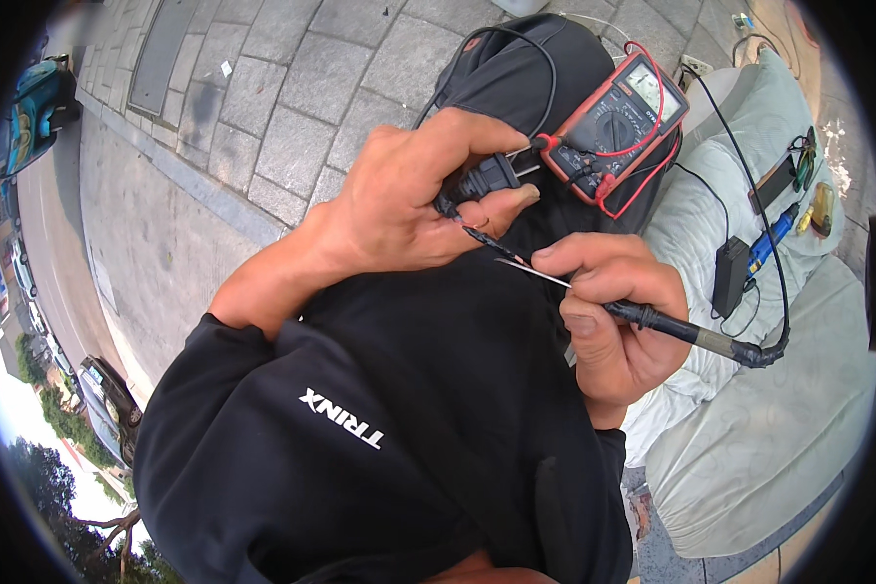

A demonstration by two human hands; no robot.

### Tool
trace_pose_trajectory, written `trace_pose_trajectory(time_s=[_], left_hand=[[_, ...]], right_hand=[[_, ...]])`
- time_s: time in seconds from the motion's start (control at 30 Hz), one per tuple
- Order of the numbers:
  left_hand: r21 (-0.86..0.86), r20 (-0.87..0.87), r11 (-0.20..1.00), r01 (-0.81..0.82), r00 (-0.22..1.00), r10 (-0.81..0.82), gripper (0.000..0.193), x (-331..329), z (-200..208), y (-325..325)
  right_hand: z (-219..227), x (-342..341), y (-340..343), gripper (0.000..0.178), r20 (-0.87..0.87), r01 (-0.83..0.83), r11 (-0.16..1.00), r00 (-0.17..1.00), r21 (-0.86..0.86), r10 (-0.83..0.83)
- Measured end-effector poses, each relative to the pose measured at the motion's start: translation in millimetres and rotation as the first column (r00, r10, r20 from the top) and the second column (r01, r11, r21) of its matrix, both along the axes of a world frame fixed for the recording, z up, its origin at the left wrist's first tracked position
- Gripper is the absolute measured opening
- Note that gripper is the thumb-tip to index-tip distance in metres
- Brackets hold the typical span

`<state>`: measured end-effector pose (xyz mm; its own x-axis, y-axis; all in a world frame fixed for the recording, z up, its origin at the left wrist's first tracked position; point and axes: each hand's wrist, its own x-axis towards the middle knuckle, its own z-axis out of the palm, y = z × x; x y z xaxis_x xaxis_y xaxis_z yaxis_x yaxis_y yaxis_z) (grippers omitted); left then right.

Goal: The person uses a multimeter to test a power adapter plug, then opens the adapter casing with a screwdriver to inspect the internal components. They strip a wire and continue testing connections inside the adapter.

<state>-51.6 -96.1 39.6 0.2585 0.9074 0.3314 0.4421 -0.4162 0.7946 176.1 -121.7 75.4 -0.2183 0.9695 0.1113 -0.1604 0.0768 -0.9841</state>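
My left hand (399, 195) is closed round a black power plug (489, 179), its metal prongs pointing right. A red-and-black test lead end (547, 143) meets the prongs; whether it is clipped on I cannot tell. Below the plug runs a thin dark cord (492, 242) with reddish bare-looking spots. Pinched in my right hand (623, 316) is a black, tape-wrapped test probe (686, 331), its thin metal needle reaching to the cord; contact is hard to judge. On my dark-trousered leg lies a red-and-grey multimeter (613, 127) with red and black leads.
A pale green cloth-covered cushion (749, 419) stands to the right. On it lie a black adapter box (730, 278), a blue tool (771, 238) and a yellowish item (823, 209). Grey paving (292, 88) spreads at upper left, with a road and parked vehicles beyond.
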Motion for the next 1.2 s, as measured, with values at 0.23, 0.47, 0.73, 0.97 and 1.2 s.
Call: trace_pose_trajectory(time_s=[0.23, 0.47, 0.73, 0.97, 1.2], left_hand=[[-0.017, 0.018, 1.0, -0.012, 1.0, 0.012, 0.044, 0.5, -0.5, -2.7], [0.044, 0.007, 0.999, 0.003, 1.0, -0.004, 0.041, 1.5, 1.2, 2.2], [-0.011, -0.008, 1.0, 0.0, 1.0, 0.0, 0.044, 0.2, 0.4, -3.4], [-0.04, 0.026, 0.999, 0.008, 1.0, -0.007, 0.044, 0.3, -0.4, -4.4], [0.032, 0.02, 0.999, 0.008, 1.0, -0.009, 0.041, 0.9, -1.9, -1.4]], right_hand=[[-2.7, 4.7, -1.1, 0.013, -0.083, -0.058, 0.994, 0.995, -0.097, 0.05], [-1.0, 2.9, -0.6, 0.015, -0.063, -0.061, 0.99, 0.997, -0.124, 0.053], [-9.2, 1.0, -1.9, 0.013, -0.057, -0.042, 0.997, 0.998, -0.071, 0.038], [-15.0, 1.2, -6.0, 0.024, -0.047, -0.03, 0.999, 0.998, -0.022, 0.029], [-17.1, 9.1, -1.4, 0.022, -0.103, -0.18, 0.983, 0.978, 0.039, 0.183]])
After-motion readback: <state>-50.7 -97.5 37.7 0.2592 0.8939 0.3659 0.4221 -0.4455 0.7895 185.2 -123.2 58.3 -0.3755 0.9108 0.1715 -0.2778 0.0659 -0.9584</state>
